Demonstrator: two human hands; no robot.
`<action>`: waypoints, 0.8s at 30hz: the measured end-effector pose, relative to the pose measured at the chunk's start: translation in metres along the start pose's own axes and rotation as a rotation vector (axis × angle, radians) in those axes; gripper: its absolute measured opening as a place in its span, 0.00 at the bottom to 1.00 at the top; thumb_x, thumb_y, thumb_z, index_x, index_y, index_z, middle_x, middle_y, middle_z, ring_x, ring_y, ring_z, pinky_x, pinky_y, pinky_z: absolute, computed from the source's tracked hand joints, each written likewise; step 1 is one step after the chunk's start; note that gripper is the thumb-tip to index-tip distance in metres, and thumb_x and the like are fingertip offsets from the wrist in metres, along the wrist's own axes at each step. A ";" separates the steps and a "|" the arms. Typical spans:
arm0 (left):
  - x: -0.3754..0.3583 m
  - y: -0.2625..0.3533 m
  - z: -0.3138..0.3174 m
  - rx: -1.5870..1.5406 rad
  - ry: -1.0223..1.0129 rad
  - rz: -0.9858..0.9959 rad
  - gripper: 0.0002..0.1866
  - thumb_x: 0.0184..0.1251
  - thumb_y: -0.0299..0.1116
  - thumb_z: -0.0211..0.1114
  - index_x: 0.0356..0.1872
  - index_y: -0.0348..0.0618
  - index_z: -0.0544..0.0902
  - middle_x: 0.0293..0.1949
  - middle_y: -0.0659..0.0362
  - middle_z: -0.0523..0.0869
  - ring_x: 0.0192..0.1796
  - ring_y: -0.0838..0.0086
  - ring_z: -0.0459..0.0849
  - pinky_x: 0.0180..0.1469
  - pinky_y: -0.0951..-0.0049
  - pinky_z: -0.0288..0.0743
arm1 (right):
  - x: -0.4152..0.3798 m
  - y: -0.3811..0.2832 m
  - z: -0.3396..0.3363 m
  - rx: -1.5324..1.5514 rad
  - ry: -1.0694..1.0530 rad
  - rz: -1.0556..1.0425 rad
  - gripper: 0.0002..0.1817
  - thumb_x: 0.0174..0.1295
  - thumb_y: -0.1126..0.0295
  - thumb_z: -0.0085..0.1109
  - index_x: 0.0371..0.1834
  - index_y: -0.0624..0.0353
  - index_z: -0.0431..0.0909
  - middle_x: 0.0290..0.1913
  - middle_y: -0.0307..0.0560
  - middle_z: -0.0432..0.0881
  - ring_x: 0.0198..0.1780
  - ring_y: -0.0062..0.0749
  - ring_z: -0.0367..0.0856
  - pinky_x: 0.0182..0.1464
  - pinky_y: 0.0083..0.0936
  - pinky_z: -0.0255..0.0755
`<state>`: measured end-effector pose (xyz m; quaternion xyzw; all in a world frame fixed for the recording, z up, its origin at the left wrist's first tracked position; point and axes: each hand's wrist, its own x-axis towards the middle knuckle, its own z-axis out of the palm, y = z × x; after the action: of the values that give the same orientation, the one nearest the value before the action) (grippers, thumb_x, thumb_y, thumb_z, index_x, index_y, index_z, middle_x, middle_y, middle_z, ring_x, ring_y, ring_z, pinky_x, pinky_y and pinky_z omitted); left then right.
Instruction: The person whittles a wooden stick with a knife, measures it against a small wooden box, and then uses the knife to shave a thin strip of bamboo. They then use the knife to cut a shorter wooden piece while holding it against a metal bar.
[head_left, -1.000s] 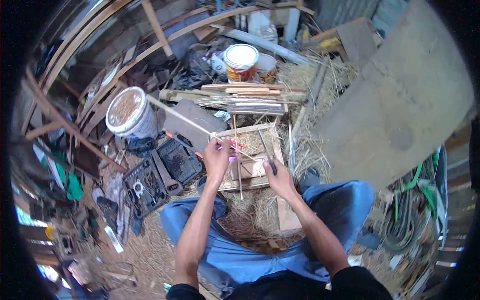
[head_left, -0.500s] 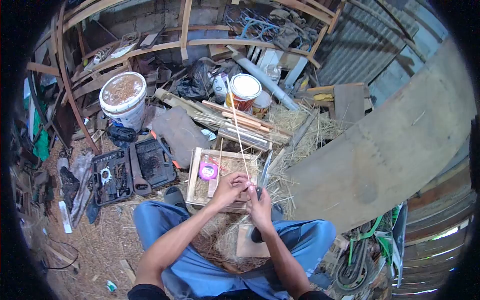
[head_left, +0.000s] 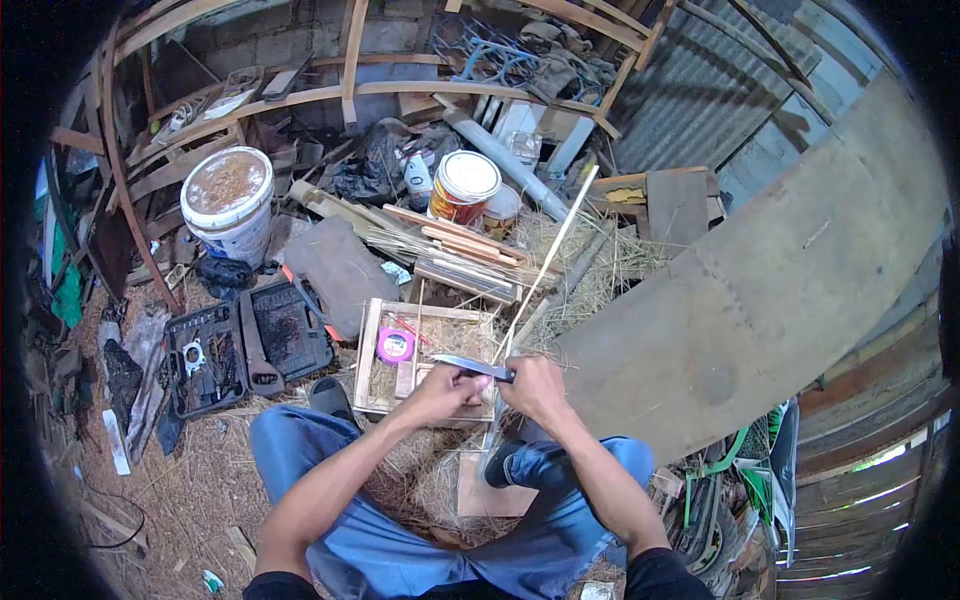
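Observation:
My right hand (head_left: 538,388) is closed around the dark handle of a knife (head_left: 468,366), its blade pointing left above my left fingers. A long, thin pale wooden strip (head_left: 550,262) slants up and to the right from behind the knife. My left hand (head_left: 442,392) is curled in a pinch at the strip's lower end, which the blade and fingers partly hide. Just beyond my hands stands a shallow wooden frame box (head_left: 367,362) with a pink tape measure (head_left: 395,346) and a red pencil-like stick (head_left: 408,329) in it.
An open tool case (head_left: 205,355) with a handsaw (head_left: 258,360) lies to the left. Behind are a sawdust-filled bucket (head_left: 228,190), a paint can (head_left: 466,188) and stacked wood strips (head_left: 470,243). A large board (head_left: 740,290) slopes along the right.
The knife has swung from pointing away to pointing left across my left fingers. The strip's top has tilted to the right. The view has shifted slightly.

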<state>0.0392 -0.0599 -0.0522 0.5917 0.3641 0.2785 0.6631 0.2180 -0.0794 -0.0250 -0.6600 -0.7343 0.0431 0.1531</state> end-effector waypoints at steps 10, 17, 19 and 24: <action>0.004 -0.002 0.006 -0.195 -0.100 0.120 0.10 0.71 0.30 0.55 0.45 0.34 0.77 0.23 0.67 0.75 0.24 0.85 0.72 0.29 0.82 0.65 | 0.015 0.028 -0.005 -0.197 0.060 0.209 0.04 0.47 0.70 0.58 0.23 0.54 0.82 0.21 0.55 0.80 0.27 0.50 0.82 0.30 0.42 0.75; -0.009 0.015 -0.002 -0.055 -0.163 0.065 0.10 0.72 0.33 0.54 0.45 0.36 0.76 0.22 0.65 0.75 0.21 0.86 0.69 0.23 0.83 0.62 | 0.026 0.076 -0.033 -0.185 0.189 0.486 0.09 0.47 0.68 0.58 0.30 0.53 0.86 0.27 0.60 0.82 0.30 0.55 0.82 0.35 0.42 0.76; -0.010 0.026 -0.003 -0.015 -0.157 0.057 0.10 0.72 0.33 0.54 0.45 0.37 0.76 0.23 0.66 0.75 0.21 0.86 0.69 0.23 0.83 0.62 | 0.027 0.080 -0.033 -0.206 0.228 0.456 0.09 0.48 0.69 0.56 0.30 0.52 0.86 0.28 0.58 0.83 0.30 0.53 0.83 0.36 0.42 0.77; 0.002 0.029 -0.006 0.058 -0.143 0.045 0.12 0.70 0.37 0.58 0.44 0.37 0.76 0.22 0.66 0.73 0.22 0.84 0.70 0.25 0.81 0.64 | 0.043 0.094 -0.040 -0.278 0.236 0.469 0.09 0.51 0.69 0.55 0.27 0.55 0.85 0.27 0.57 0.83 0.30 0.52 0.83 0.35 0.42 0.77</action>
<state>0.0369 -0.0508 -0.0242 0.6370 0.3106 0.2397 0.6636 0.3157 -0.0306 -0.0047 -0.8268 -0.5375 -0.1007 0.1317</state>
